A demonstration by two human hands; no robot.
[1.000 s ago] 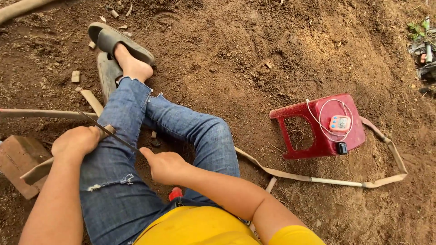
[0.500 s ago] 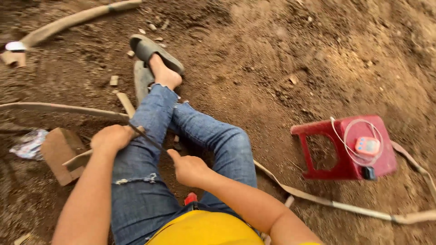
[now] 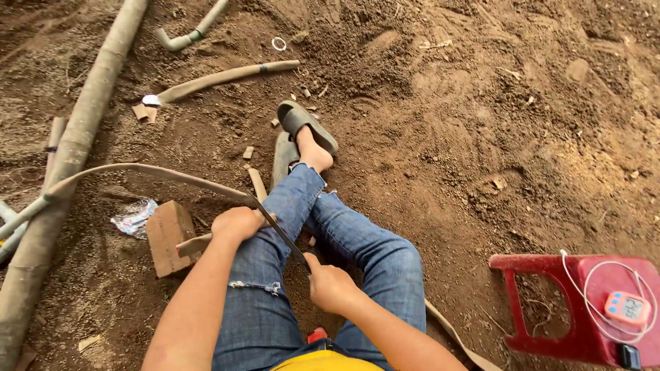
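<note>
I sit on bare dirt with my jeans-clad legs (image 3: 357,247) stretched out and grey slippers (image 3: 306,124) on my feet. My left hand (image 3: 237,223) rests on my left knee, closed on a long thin bamboo strip (image 3: 137,170) that curves away to the left. My right hand (image 3: 330,285) is closed on the near end of a thin dark blade (image 3: 278,230). The blade runs diagonally up to the strip beside my left hand. The two hands are about a hand's width apart.
A thick bamboo pole (image 3: 65,158) lies along the left. A brown block (image 3: 168,237) and a plastic wrapper (image 3: 134,216) sit beside my left knee. A red plastic stool (image 3: 550,275) carrying a small pink device (image 3: 627,307) stands at the lower right. Pipe pieces (image 3: 189,34) lie at the top.
The view has swung left and up, showing the pole and pipes. My right hand went from loosely open by my thigh to closed on the blade. My left hand stays on the strip.
</note>
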